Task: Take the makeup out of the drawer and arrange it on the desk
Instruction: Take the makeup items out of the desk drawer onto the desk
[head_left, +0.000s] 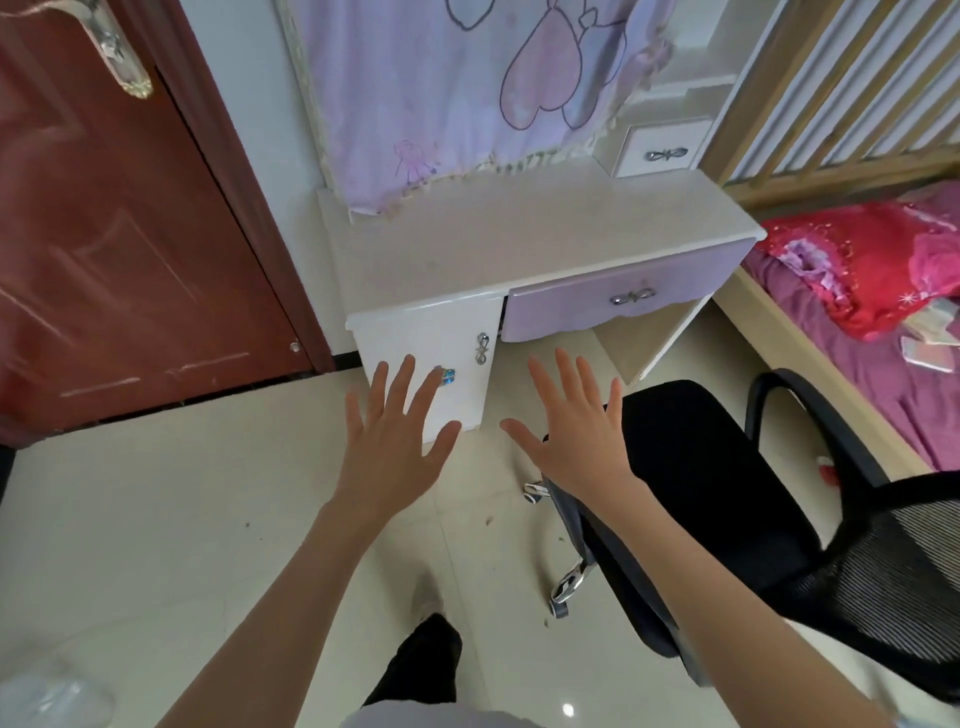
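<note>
You hold both hands out in front of you, backs up and fingers spread wide. Your left hand (396, 439) hangs in front of the white cabinet door (431, 353) at the desk's left end, holding nothing. Your right hand (574, 431) is just as splayed and grips nothing, hovering over the floor beside the black office chair (727, 499). The 2 hands are near each other but apart.

The desk (467, 249) stands ahead of you with its pale top bare where it shows. The lilac drawer (623, 301) under the top is pushed in, its silver bow handle (632, 297) facing you, well beyond your fingertips. No makeup is in view; what the drawer holds cannot be seen.

A purple cloth with heart shapes (467, 88) hangs over the back of the desk, and 1 small white drawer (660, 150) sits at the rear right. A red-brown door (119, 234) is on your left, a bed with pink bedding (883, 291) on your right.
</note>
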